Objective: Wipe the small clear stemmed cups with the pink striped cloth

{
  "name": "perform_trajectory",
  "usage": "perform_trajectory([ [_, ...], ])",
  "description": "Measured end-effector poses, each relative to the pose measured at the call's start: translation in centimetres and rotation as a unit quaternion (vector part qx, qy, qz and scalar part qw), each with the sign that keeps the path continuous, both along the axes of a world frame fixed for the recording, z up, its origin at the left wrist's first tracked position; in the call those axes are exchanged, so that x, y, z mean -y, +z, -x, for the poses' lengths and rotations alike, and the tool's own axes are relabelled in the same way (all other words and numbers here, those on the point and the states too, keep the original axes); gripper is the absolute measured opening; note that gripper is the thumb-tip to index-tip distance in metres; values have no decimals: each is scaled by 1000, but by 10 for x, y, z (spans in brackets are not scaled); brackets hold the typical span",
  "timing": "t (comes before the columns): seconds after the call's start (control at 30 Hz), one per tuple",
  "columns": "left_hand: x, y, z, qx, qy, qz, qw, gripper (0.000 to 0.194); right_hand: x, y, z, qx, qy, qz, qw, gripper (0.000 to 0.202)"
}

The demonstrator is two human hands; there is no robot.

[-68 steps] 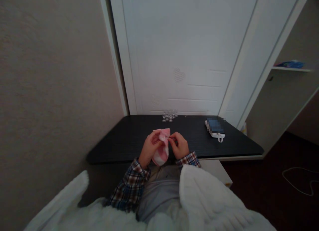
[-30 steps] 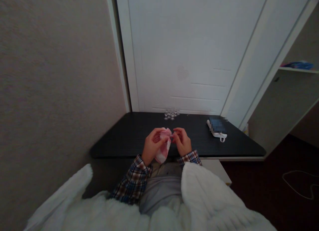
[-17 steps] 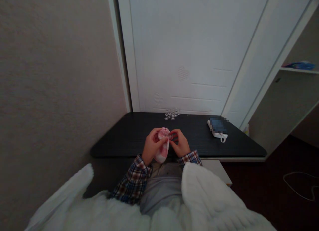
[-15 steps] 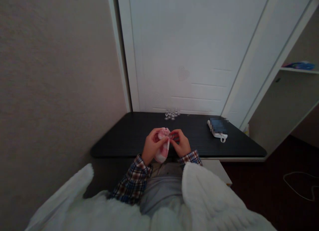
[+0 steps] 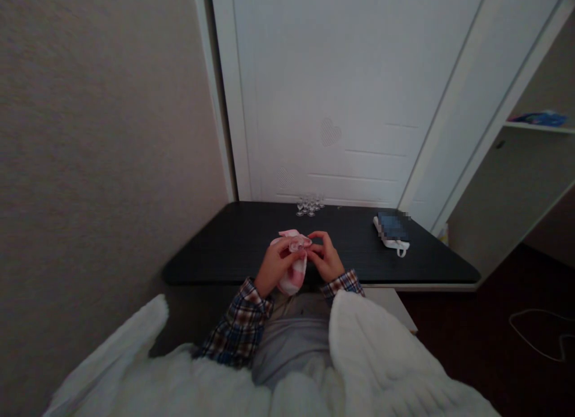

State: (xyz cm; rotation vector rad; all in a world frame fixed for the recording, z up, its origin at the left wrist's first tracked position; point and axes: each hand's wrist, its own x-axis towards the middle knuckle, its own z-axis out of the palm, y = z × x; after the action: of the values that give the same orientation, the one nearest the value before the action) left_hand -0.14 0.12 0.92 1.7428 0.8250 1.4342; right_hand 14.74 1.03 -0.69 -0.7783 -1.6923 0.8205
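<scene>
My left hand [image 5: 273,266] is closed around a pink-and-white cloth [image 5: 294,279] and a small clear glass [image 5: 295,247], just above the near edge of the dark table. The cloth wraps partly round the glass and hangs below the fingers. Opposite it, my right hand [image 5: 327,261] pinches a corner of the cloth beside the glass. How much of the glass the right fingers touch is hidden. Toward the back of the table stands a cluster of several small clear stemmed glasses [image 5: 309,205].
The black table [image 5: 215,249] meets a white panel with a heart pattern [image 5: 331,132]. At its right lies a white case with a dark, blurred top [image 5: 395,231]. A textured wall [image 5: 112,135] rises at left. A pale cable [image 5: 534,333] lies on the dark floor.
The cloth has shifted, with its upper edge now spread over my left fingers and a corner pulled toward my right hand. The glass has turned slightly in my left hand.
</scene>
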Motion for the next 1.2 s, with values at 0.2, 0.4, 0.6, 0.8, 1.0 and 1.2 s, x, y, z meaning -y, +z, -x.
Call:
perform_trajectory([
  [0.2, -6, -7, 3, -84, 89, -82, 989, 24, -3, -2, 1, -72, 65, 42, 994, 34],
  [0.4, -13, -19, 4, -128, 128, -64, 981, 26, 5, 5, 4, 64, -77, 5, 995, 20],
  [0.6, -11, -17, 1, -66, 148, -47, 986, 28, 4, 1, 7, 145, -157, -5, 977, 33],
  [0.8, -5, -5, 1, 20, 92, -38, 995, 19, 7, 5, 6, 163, -81, -70, 981, 28],
  [1.0, -2, 1, 1, 108, 55, -27, 992, 16, 5, 5, 4, 183, -129, -97, 970, 27],
  [1.2, -6, -4, 8, 175, 133, -5, 976, 18, 3, 4, 0, 138, -231, -45, 962, 29],
])
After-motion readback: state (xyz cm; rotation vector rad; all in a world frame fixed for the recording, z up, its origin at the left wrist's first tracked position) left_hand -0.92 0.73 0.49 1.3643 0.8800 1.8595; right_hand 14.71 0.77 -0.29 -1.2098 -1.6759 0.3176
